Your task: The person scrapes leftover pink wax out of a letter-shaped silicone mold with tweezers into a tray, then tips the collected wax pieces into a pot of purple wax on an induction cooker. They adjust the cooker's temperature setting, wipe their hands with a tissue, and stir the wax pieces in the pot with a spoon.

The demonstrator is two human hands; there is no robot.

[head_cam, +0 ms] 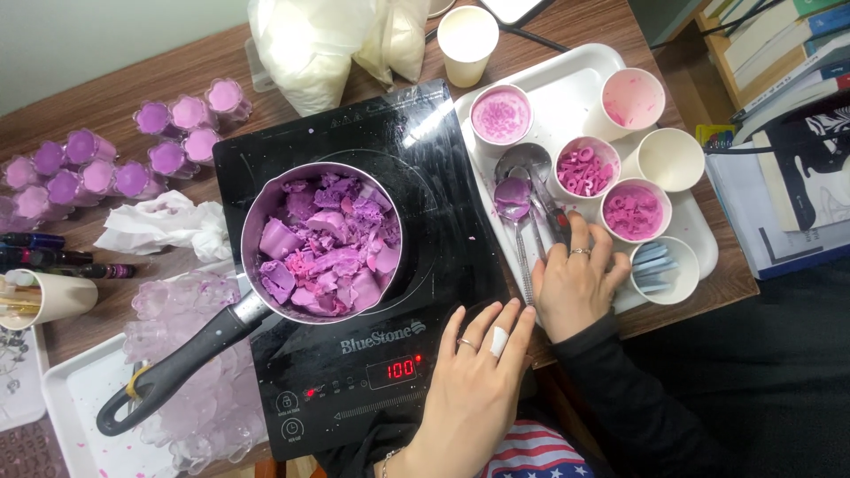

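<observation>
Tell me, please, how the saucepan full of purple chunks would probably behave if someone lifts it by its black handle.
The saucepan would likely feel front-heavy, since the purple and pink chunks fill the bowl to the rim while the black handle is long and slim. It may tilt downward. The chunks look solid and loosely piled, so they could shift or tumble out.

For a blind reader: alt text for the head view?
A steel saucepan of purple and pink wax chunks sits on a black induction hob. The left hand rests at its edge; the right hand touches spoons on a white tray.
</observation>
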